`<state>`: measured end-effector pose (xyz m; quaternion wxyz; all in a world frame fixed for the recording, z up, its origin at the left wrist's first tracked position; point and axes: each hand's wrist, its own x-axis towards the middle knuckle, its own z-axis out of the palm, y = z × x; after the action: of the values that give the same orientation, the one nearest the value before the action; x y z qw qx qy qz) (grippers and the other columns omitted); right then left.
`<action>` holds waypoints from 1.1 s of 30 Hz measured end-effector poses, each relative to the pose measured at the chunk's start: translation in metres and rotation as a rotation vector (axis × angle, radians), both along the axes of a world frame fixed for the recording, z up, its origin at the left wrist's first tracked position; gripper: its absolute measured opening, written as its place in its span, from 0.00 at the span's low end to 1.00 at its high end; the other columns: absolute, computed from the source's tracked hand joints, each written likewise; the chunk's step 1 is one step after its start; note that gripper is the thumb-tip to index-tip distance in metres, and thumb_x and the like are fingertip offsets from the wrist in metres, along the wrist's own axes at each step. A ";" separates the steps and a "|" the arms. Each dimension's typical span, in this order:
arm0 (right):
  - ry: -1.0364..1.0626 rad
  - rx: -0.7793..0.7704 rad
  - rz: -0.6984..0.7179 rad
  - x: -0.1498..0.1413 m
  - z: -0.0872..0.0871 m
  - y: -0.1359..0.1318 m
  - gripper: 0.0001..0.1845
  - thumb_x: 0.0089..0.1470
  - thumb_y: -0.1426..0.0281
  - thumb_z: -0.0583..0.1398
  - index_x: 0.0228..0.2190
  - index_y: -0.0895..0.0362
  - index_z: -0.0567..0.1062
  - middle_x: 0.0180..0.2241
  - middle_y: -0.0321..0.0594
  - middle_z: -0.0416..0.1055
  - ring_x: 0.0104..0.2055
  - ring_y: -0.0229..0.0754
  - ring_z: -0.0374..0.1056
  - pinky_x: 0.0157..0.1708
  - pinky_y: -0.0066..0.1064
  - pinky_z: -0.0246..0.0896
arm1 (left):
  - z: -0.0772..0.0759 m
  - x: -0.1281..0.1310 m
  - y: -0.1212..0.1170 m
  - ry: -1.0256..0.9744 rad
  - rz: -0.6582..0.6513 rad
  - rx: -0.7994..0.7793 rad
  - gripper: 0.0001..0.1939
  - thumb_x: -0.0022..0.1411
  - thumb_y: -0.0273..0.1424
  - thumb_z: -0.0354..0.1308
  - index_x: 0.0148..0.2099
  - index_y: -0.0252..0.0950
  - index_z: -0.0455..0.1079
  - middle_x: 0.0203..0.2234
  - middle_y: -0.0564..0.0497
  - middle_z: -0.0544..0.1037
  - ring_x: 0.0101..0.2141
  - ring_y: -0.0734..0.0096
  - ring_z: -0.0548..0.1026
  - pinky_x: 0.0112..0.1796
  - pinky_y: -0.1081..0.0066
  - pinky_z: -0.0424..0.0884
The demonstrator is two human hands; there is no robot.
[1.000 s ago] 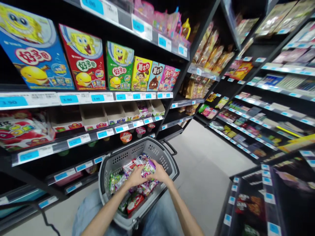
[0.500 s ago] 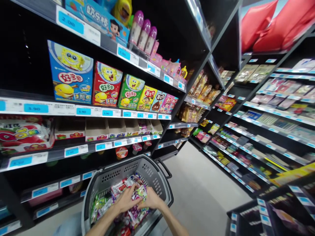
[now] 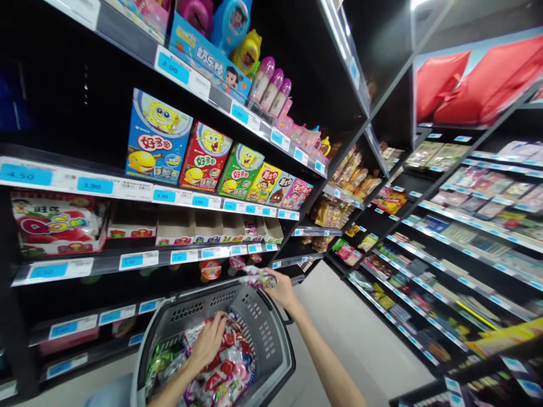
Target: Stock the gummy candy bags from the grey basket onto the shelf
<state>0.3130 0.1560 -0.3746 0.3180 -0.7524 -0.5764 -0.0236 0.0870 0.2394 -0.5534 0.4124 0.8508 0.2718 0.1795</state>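
Note:
My right hand is raised over the far right rim of the grey shopping basket. It is closed on a small purple-and-white candy packet, which is blurred and may be more than one. Inside the basket, my left hand lies over a heap of shiny candy packets, fingers apart and touching the heap. Red, white and purple wrappers fill most of the heap, with green ones at the left side. On the low shelf ahead, open cardboard display boxes stand in a row.
SpongeBob snack boxes stand on the shelf above. A large red-and-white candy bag is at the left. Cup-shaped packs sit below the display boxes. Across the floor, more stocked shelves line the right side.
My right hand has left the heap and moved up and forward toward the shelf with the candy packet. My left hand has stayed in the basket. The view has shifted slightly.

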 end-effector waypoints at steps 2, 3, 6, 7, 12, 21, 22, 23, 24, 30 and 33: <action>-0.040 0.138 -0.073 0.016 0.026 0.020 0.28 0.50 0.69 0.60 0.54 0.53 0.76 0.51 0.43 0.76 0.51 0.49 0.73 0.55 0.40 0.64 | -0.002 0.002 -0.003 0.027 -0.042 0.028 0.28 0.72 0.34 0.30 0.62 0.35 0.64 0.56 0.39 0.74 0.52 0.57 0.76 0.54 0.60 0.66; -0.075 0.210 -0.107 0.022 0.038 0.031 0.27 0.52 0.69 0.60 0.55 0.53 0.75 0.53 0.43 0.75 0.53 0.49 0.71 0.57 0.40 0.63 | -0.003 0.002 -0.005 0.038 -0.058 0.036 0.27 0.72 0.36 0.31 0.61 0.36 0.65 0.54 0.39 0.76 0.52 0.56 0.76 0.53 0.59 0.67; -0.213 0.332 -0.210 0.036 0.068 0.064 0.26 0.55 0.69 0.59 0.55 0.54 0.75 0.53 0.43 0.75 0.54 0.48 0.70 0.56 0.38 0.62 | -0.002 0.001 -0.009 0.054 -0.132 0.094 0.27 0.73 0.40 0.32 0.53 0.39 0.71 0.43 0.42 0.81 0.47 0.53 0.79 0.47 0.60 0.70; -0.247 0.330 -0.231 0.039 0.075 0.074 0.25 0.55 0.70 0.58 0.55 0.54 0.74 0.53 0.43 0.75 0.54 0.48 0.70 0.56 0.37 0.62 | -0.001 0.001 -0.010 0.056 -0.163 0.124 0.27 0.73 0.41 0.32 0.49 0.39 0.72 0.41 0.43 0.81 0.45 0.53 0.79 0.46 0.60 0.70; -0.289 0.211 -0.210 0.050 0.092 0.122 0.25 0.53 0.76 0.60 0.53 0.53 0.76 0.49 0.43 0.76 0.53 0.48 0.69 0.53 0.35 0.62 | -0.001 0.001 -0.011 0.127 -0.268 0.263 0.29 0.74 0.40 0.29 0.46 0.38 0.73 0.42 0.43 0.81 0.45 0.52 0.79 0.46 0.58 0.71; -0.060 -0.085 -0.294 0.065 0.117 0.186 0.09 0.61 0.66 0.63 0.38 0.61 0.76 0.39 0.40 0.74 0.42 0.40 0.72 0.46 0.38 0.70 | 0.003 0.004 -0.008 0.216 -0.352 0.317 0.31 0.74 0.39 0.29 0.49 0.36 0.74 0.44 0.38 0.80 0.46 0.47 0.79 0.48 0.51 0.72; -0.017 -0.111 -0.312 0.067 0.121 0.190 0.11 0.63 0.64 0.62 0.39 0.60 0.75 0.40 0.40 0.74 0.41 0.39 0.72 0.44 0.37 0.71 | 0.003 0.005 -0.007 0.214 -0.354 0.318 0.31 0.74 0.39 0.29 0.49 0.36 0.74 0.44 0.38 0.80 0.46 0.47 0.79 0.48 0.51 0.72; 0.022 -0.140 -0.331 0.068 0.125 0.192 0.12 0.63 0.63 0.61 0.41 0.60 0.75 0.41 0.40 0.74 0.41 0.39 0.72 0.43 0.36 0.72 | 0.003 0.005 -0.007 0.213 -0.356 0.320 0.31 0.74 0.40 0.29 0.49 0.36 0.74 0.44 0.38 0.80 0.46 0.47 0.79 0.48 0.51 0.73; 0.057 -0.174 -0.353 0.069 0.129 0.194 0.13 0.64 0.63 0.61 0.42 0.60 0.75 0.42 0.41 0.74 0.41 0.39 0.72 0.43 0.35 0.72 | 0.003 0.006 -0.007 0.215 -0.357 0.321 0.31 0.74 0.40 0.29 0.49 0.36 0.74 0.44 0.38 0.80 0.46 0.47 0.79 0.48 0.51 0.73; 0.069 -0.468 -0.464 0.065 0.142 0.210 0.17 0.63 0.63 0.62 0.48 0.61 0.74 0.47 0.44 0.72 0.47 0.44 0.72 0.47 0.42 0.72 | 0.010 0.006 -0.010 0.258 -0.365 0.364 0.27 0.74 0.38 0.32 0.49 0.36 0.73 0.44 0.41 0.81 0.45 0.48 0.80 0.47 0.49 0.74; -0.089 -0.639 -0.446 0.053 0.140 0.223 0.19 0.63 0.62 0.61 0.50 0.60 0.72 0.51 0.46 0.71 0.50 0.45 0.70 0.50 0.44 0.70 | 0.010 0.007 -0.011 0.269 -0.365 0.383 0.25 0.74 0.36 0.34 0.49 0.34 0.73 0.44 0.41 0.81 0.45 0.49 0.80 0.48 0.49 0.74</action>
<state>0.3659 0.3791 -0.2341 0.0296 -0.9186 -0.3901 0.0557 0.0939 0.2285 -0.5431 0.2303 0.9640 0.1279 0.0362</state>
